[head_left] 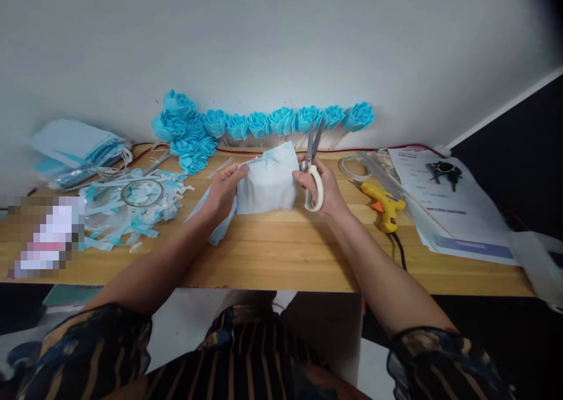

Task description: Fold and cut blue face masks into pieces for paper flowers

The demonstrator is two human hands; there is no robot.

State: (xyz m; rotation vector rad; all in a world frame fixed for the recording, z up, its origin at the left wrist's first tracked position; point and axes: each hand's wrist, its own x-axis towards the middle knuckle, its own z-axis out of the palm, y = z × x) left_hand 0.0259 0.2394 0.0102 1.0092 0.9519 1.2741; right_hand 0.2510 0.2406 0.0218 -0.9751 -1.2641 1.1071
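Note:
A pale blue-white sheet of thin non-woven fabric (pixel 267 184), like the cloth of a face mask, is stretched between my hands above the wooden table. My left hand (pixel 223 190) pinches its left edge between thumb and fingers. At the other side my right hand (pixel 329 190) grips the fabric's edge with the thumb and also holds scissors (pixel 318 196). The scissors have cream handles, and their blades point away from me, slightly apart. Some light blue fabric strips (pixel 224 229) lie under my left wrist, partly hidden by it.
Blue fabric flowers (pixel 281 120) line the wall. At left are stacked face masks (pixel 79 148), cut scraps (pixel 145 230) and a tape ring (pixel 141 193). To the right lie a yellow glue gun (pixel 383 203), a clear tape roll (pixel 355 168), papers (pixel 431 195) and keys (pixel 445 171).

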